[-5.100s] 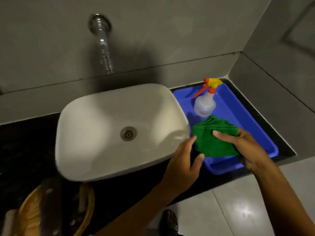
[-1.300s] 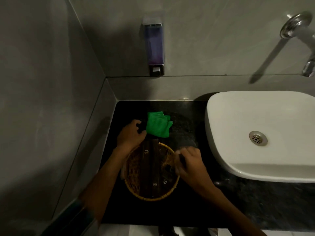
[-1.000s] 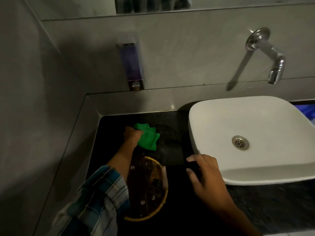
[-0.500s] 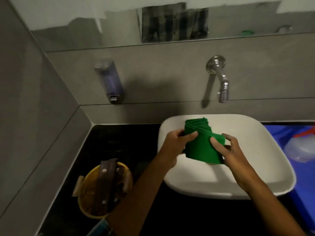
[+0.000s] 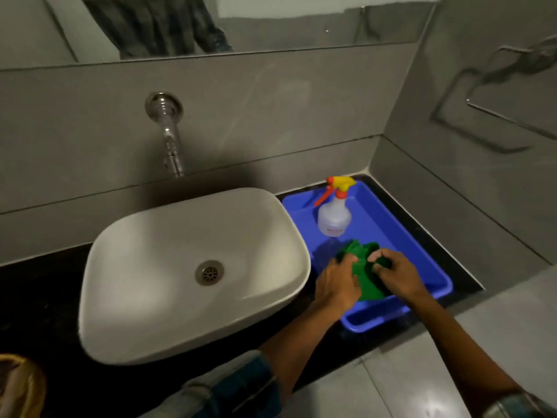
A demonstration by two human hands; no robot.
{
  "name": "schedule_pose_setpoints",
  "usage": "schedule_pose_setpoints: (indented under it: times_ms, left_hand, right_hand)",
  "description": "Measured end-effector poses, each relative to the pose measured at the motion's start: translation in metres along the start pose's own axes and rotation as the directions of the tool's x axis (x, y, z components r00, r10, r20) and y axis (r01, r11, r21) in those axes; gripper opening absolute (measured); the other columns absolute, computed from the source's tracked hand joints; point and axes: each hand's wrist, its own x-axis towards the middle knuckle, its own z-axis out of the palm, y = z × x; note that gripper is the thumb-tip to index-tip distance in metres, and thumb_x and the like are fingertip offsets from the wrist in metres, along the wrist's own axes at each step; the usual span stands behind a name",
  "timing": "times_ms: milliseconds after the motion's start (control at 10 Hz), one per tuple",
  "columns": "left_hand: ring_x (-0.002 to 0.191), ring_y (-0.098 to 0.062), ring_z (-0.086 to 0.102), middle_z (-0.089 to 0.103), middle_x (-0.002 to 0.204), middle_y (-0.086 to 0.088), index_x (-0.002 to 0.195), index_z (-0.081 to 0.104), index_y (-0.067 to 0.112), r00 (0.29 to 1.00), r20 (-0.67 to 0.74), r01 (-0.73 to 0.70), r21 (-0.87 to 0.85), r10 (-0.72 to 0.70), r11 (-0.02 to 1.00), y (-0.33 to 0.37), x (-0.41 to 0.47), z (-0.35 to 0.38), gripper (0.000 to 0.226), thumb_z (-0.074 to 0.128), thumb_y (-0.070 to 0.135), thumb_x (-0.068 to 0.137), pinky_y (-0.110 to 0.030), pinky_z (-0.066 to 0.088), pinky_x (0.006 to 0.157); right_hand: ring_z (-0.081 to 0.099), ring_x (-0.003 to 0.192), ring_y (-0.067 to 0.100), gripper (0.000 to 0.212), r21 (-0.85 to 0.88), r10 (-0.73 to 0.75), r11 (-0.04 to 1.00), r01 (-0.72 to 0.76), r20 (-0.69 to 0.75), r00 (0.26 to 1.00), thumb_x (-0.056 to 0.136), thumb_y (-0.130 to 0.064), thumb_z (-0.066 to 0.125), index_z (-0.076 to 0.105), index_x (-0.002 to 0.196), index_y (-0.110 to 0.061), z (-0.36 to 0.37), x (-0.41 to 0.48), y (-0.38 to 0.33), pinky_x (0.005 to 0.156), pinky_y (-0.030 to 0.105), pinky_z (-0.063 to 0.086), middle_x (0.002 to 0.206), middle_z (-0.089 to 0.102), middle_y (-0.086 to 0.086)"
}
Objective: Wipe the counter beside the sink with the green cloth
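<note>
Both hands clamped on the bunched green cloth [image 5: 366, 274], held over the near half of the shallow blue plastic tray [image 5: 422, 248], just right of the white oval ceramic basin [image 5: 168, 242]. Left hand [image 5: 337, 283] curled around the cloth's left edge, right hand [image 5: 398, 274] pinching its right side with fingers folded in. Cloth at or just above the tray floor; contact impossible to confirm from this angle.

Clear spray bottle with orange-and-yellow trigger [image 5: 333, 217] upright in the far half of the tray, right of the basin, near the cloth but apart from it.

Judged step: bunching or setting down the cloth in the tray, probably end of the wipe cycle or a re-fold before another pass. Black stone counter [image 5: 36, 294] left of the basin too dark to rate for cleanliness.

For a clean finish:
- Fold flat, not wadded, so a fresh face is ready.
- Lower into the near half of the tray, well short of the bottle, to avoid tipping it.
- Release both hands together, then lift straight up.
- If another pass is needed, single-hand grip, palm flat on top, overlapping strokes toward the basin edge.
</note>
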Motion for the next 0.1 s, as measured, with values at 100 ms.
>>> schedule_pose_setpoints:
  times_ms: [100]
  left_hand:
    - [0.142,-0.041,0.022,0.027,0.153,-0.023,0.141,0.036,0.026,0.990,0.105,-0.122,0.372,0.089,0.920,0.0078,0.0051,0.0232,0.061,0.060,0.028,0.085,-0.056,0.020,0.114]
  right_hand:
    - [0.048,0.125,0.030,0.029,-0.475,0.140,0.879,-0.033,0.192,0.971,0.091,-0.021,0.050,0.064,0.116,-0.025,0.0101,0.0055,0.0445,0.101,0.039,0.035,0.131,0.056,0.013]
